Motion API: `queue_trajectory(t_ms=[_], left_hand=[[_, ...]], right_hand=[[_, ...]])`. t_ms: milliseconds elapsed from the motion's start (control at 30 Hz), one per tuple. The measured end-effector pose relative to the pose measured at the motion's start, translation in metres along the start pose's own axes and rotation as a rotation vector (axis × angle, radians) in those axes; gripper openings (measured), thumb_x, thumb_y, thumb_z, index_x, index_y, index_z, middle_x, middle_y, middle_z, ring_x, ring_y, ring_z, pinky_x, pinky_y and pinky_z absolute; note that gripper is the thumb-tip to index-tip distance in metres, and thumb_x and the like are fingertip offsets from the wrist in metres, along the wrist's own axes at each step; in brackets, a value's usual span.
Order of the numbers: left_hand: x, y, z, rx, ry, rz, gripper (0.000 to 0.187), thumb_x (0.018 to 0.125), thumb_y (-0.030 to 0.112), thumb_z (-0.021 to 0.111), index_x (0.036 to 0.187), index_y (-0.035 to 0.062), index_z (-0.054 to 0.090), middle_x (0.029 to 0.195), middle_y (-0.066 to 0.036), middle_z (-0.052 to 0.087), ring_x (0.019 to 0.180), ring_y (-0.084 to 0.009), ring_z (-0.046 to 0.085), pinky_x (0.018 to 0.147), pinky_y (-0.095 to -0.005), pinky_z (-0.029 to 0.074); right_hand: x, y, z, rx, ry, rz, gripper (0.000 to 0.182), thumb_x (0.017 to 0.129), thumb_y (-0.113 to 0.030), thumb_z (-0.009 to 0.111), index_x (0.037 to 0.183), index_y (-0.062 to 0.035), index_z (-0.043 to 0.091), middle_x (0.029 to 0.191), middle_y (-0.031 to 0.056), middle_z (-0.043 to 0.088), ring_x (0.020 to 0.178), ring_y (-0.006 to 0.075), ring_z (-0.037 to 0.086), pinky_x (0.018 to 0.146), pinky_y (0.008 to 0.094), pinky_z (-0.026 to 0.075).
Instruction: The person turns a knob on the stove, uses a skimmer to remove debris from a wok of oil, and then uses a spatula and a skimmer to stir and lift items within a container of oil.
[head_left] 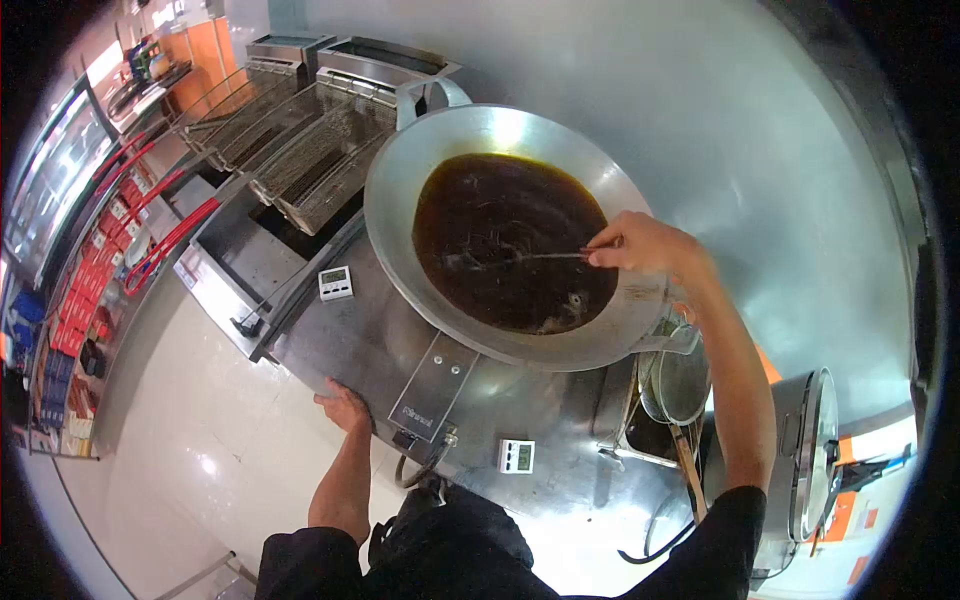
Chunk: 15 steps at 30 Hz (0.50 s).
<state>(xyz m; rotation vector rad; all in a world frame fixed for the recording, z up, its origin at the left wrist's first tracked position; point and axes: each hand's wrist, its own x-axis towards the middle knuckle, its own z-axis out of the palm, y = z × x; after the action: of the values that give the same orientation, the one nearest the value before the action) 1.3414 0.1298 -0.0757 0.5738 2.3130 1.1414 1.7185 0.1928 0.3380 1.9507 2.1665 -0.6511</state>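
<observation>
A large metal wok (390, 200) holds a pool of dark brown liquid (500, 215). My right hand (645, 243) is over the wok's right side, fingers closed around a thin metal utensil (553, 256). The utensil's far end dips into the liquid, so its kind cannot be made out. Faint swirls and a few bubbles mark the surface. At the front left edge of the steel counter (335, 330), my left hand (345, 405) rests with its fingers stretched out, holding nothing.
Wire fryer baskets (330, 145) with red handles stand left of the wok. Two white digital timers (335, 283) (517, 457) sit on the counter, near a burner panel (433, 387). Round strainers (683, 375) lie at right, beside a lidded pot (815, 450).
</observation>
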Motion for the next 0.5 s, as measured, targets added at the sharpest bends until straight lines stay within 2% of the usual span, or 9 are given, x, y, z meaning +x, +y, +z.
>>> queue_trajectory(t_ms=[33, 100, 133, 200, 333, 400, 500], left_hand=[[0.001, -0.002, 0.002, -0.024, 0.017, 0.019, 0.059, 0.092, 0.049, 0.041, 0.111, -0.0069, 0.039, 0.102, -0.034, 0.057, 0.095, -0.0481, 0.055, 0.083, -0.0521, 0.042], [0.001, 0.001, 0.001, 0.008, 0.012, 0.001, 0.060, 0.091, 0.050, 0.041, 0.112, -0.0068, 0.039, 0.100, -0.034, 0.057, 0.094, -0.0483, 0.055, 0.082, -0.0523, 0.042], [0.000, 0.002, 0.001, 0.040, 0.014, -0.023, 0.061, 0.091, 0.050, 0.041, 0.112, -0.0067, 0.039, 0.099, -0.034, 0.057, 0.093, -0.0485, 0.056, 0.082, -0.0526, 0.042], [-0.002, 0.003, -0.001, 0.033, 0.002, -0.009, 0.061, 0.091, 0.051, 0.041, 0.113, -0.0067, 0.038, 0.098, -0.034, 0.057, 0.092, -0.0486, 0.056, 0.082, -0.0527, 0.043], [-0.001, 0.001, 0.000, 0.061, 0.009, -0.007, 0.063, 0.091, 0.052, 0.040, 0.115, -0.0070, 0.037, 0.097, -0.034, 0.057, 0.092, -0.0487, 0.056, 0.081, -0.0533, 0.043], [-0.001, 0.002, -0.001, 0.055, 0.015, 0.006, 0.063, 0.091, 0.052, 0.040, 0.115, -0.0071, 0.036, 0.097, -0.034, 0.057, 0.092, -0.0488, 0.056, 0.081, -0.0535, 0.043], [-0.002, 0.001, 0.000, 0.043, 0.022, 0.014, 0.064, 0.091, 0.052, 0.040, 0.115, -0.0075, 0.036, 0.097, -0.035, 0.057, 0.092, -0.0492, 0.056, 0.081, -0.0540, 0.043]], right_hand=[[-0.013, -0.003, -0.001, 0.003, 0.007, 0.008, 0.030, 0.080, -0.030, 0.064, 0.102, -0.0108, 0.069, 0.090, 0.0158, 0.068, 0.087, 0.0290, 0.065, 0.080, 0.0376, 0.049], [-0.038, -0.010, -0.004, -0.088, -0.026, 0.062, 0.031, 0.080, -0.029, 0.065, 0.105, -0.0109, 0.068, 0.083, 0.0136, 0.068, 0.075, 0.0210, 0.063, 0.070, 0.0348, 0.048], [-0.046, -0.012, -0.008, -0.086, -0.022, 0.069, 0.031, 0.080, -0.029, 0.065, 0.105, -0.0109, 0.068, 0.083, 0.0136, 0.068, 0.075, 0.0210, 0.063, 0.070, 0.0348, 0.048], [-0.060, -0.014, -0.013, -0.107, -0.104, 0.142, 0.029, 0.079, -0.028, 0.065, 0.102, -0.0108, 0.069, 0.081, 0.0143, 0.068, 0.073, 0.0225, 0.063, 0.068, 0.0357, 0.048], [-0.057, -0.024, -0.015, -0.160, -0.094, 0.177, 0.029, 0.078, -0.028, 0.065, 0.100, -0.0106, 0.070, 0.084, 0.0146, 0.068, 0.077, 0.0256, 0.065, 0.070, 0.0364, 0.049], [-0.036, -0.016, -0.009, -0.195, -0.030, 0.102, 0.030, 0.077, -0.030, 0.066, 0.099, -0.0106, 0.070, 0.087, 0.0149, 0.068, 0.082, 0.0279, 0.065, 0.073, 0.0373, 0.050], [0.001, -0.007, -0.009, -0.199, 0.029, 0.096, 0.030, 0.073, -0.033, 0.069, 0.093, -0.0105, 0.071, 0.089, 0.0159, 0.068, 0.082, 0.0318, 0.065, 0.073, 0.0407, 0.050]])
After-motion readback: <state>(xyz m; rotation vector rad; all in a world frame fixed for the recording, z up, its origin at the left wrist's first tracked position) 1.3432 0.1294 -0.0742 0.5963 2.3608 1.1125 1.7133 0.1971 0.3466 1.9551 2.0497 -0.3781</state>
